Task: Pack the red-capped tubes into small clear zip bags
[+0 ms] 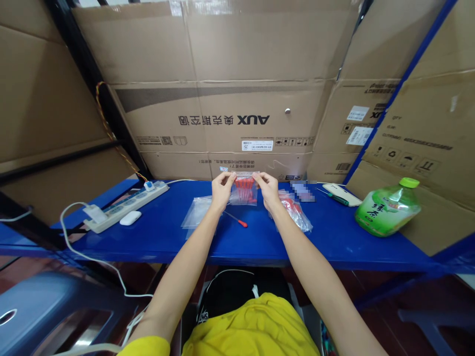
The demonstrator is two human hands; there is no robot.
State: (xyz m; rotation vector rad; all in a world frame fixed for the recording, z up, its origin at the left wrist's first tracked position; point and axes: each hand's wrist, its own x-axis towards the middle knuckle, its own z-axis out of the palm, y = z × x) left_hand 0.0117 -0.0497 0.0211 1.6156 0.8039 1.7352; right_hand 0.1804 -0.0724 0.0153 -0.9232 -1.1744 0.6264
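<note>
Between my two hands a small clear zip bag is held up by its top corners, with several red-ended pieces inside. My left hand pinches the left corner and my right hand pinches the right one. Below the bag, a thin dropper-like piece with a red bulb lies loose on the blue table. Flat clear bags lie left of my left forearm. To the right of my right wrist is a pile of clear bags with red pieces in them.
A white power strip with plugs and a white earphone case are at the left of the blue table. At the right stand a green drink bottle, a pale phone-like slab and a green-handled screwdriver. Cardboard panels wall the back.
</note>
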